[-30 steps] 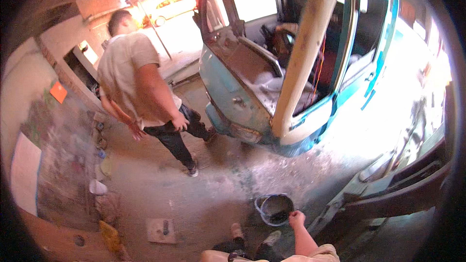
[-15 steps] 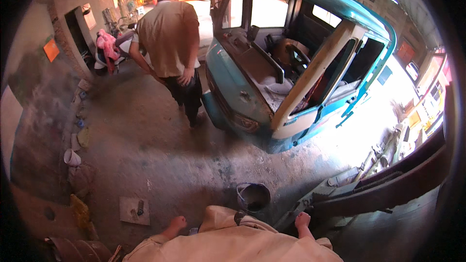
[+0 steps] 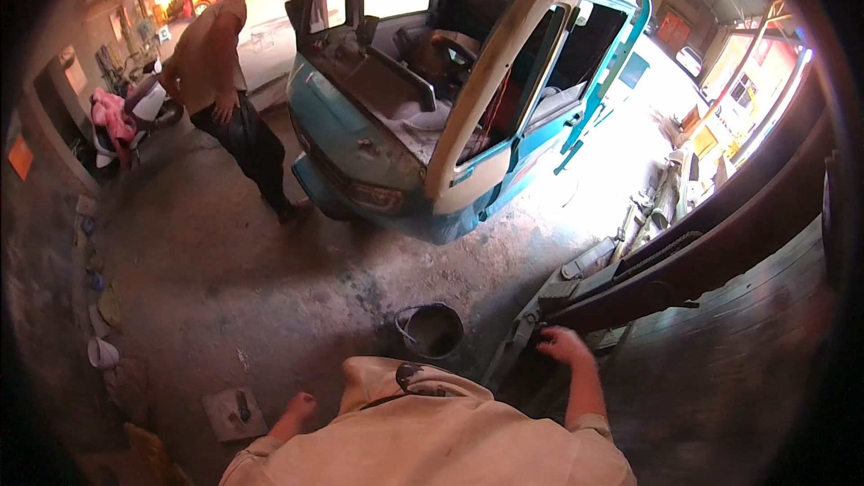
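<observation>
My right hand reaches forward beside a long dark metal beam, with its fingers loosely bent and apart and nothing visible in them. Whether it touches the metal near its fingertips I cannot tell. Low at my left side hangs my left hand; its fingers are turned under and mostly hidden. A pale square board with a small dark object on it lies on the floor near that hand. Ahead of my body stands a dark bucket with a raised handle, apart from both hands.
A teal and cream vehicle cab without front glass stands ahead. Left of it, a person leans, one hand at the thigh. A white bucket sits by the left wall, and a scooter is farther back. Metal parts lie to the right.
My right hand has risen and moved forward, its forearm now more exposed. The view has shifted to the right, so the cab, person and bucket appear farther left. The person leans over more.
</observation>
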A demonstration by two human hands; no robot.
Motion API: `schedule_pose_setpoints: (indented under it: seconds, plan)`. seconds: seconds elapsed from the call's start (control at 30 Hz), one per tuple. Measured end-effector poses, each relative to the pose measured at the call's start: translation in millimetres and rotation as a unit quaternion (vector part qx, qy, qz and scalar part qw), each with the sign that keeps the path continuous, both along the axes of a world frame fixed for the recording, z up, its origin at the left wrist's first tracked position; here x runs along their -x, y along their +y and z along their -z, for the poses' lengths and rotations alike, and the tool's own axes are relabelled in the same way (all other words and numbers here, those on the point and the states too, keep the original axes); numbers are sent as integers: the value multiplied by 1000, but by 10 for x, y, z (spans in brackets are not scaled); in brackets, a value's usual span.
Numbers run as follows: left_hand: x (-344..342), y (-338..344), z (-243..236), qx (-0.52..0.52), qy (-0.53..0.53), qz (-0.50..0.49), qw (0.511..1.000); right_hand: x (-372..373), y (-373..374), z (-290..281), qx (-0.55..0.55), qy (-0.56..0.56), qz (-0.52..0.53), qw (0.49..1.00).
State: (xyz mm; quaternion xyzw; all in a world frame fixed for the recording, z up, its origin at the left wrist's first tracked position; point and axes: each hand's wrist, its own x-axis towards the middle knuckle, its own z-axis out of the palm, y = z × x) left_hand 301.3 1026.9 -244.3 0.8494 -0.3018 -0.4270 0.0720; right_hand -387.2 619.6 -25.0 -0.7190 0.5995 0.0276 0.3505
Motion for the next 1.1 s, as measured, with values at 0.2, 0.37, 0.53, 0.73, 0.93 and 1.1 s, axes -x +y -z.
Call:
schedule_pose_setpoints:
  seconds: [0.2,0.37,0.53,0.73,0.93,1.1]
  plan:
    - [-256,38,-125,-11,25,-48,998,-297,-324,-723,2,-449,83,890]
    - [167,-638,-184,56,6,35,998,361,344,1446,-129,269,-28,954]
    - [236,-592,-787,190,114,-144,965,6,1371,1849,-407,-141,256,865]
    - [-9,-1244,-2317,328,4,2,945,-14,1605,1574,-252,77,110,958]
    - [-224,-1618,-4416,535,-277,77,794,-403,1289,1200,-121,15,152,981]
    - [-368,-909,-5986,633,-511,113,570,-489,902,1514,-78,12,99,992]
